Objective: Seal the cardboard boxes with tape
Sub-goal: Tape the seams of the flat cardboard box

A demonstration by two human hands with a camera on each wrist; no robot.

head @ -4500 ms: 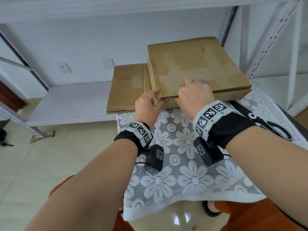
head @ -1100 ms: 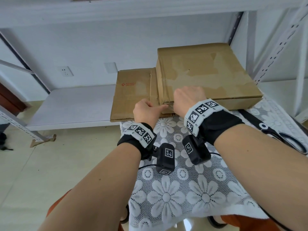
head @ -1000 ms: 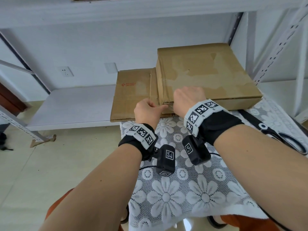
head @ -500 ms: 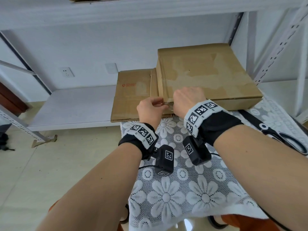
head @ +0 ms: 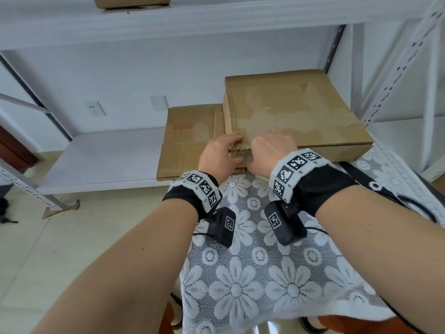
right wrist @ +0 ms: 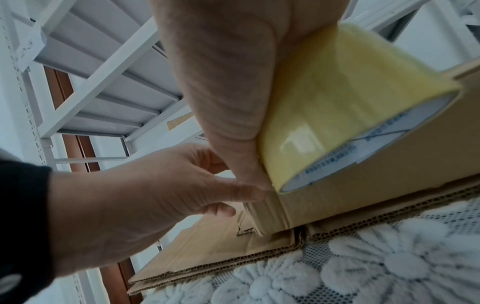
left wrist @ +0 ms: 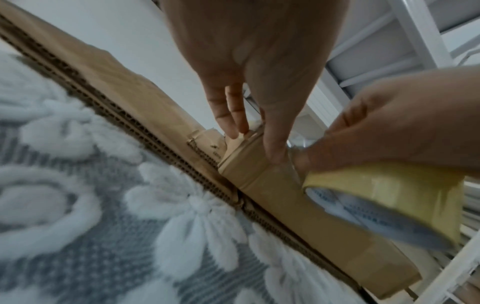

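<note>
A flat brown cardboard box (head: 289, 112) lies at the table's far edge, on top of a flattened cardboard sheet (head: 187, 141). My right hand (head: 272, 145) grips a yellowish roll of clear tape (left wrist: 384, 197) and holds it against the box's front face near its left corner. A strip of tape (right wrist: 267, 214) runs from the tape roll (right wrist: 337, 115) round that corner. My left hand (head: 221, 153) lies on the corner. Its thumb (right wrist: 244, 193) and straight fingers (left wrist: 233, 123) press the tape end onto the cardboard.
Black scissors (head: 397, 198) lie on the white lace tablecloth (head: 265, 273) at the right. A white metal shelf (head: 101, 160) stands behind the table, and the flattened sheet rests partly on it. Another cardboard box (head: 131, 2) sits on the upper shelf.
My left hand has moved up from under the box corner onto it, fingers now stretched over the tape end. The right hand has stayed at the front edge with the roll.
</note>
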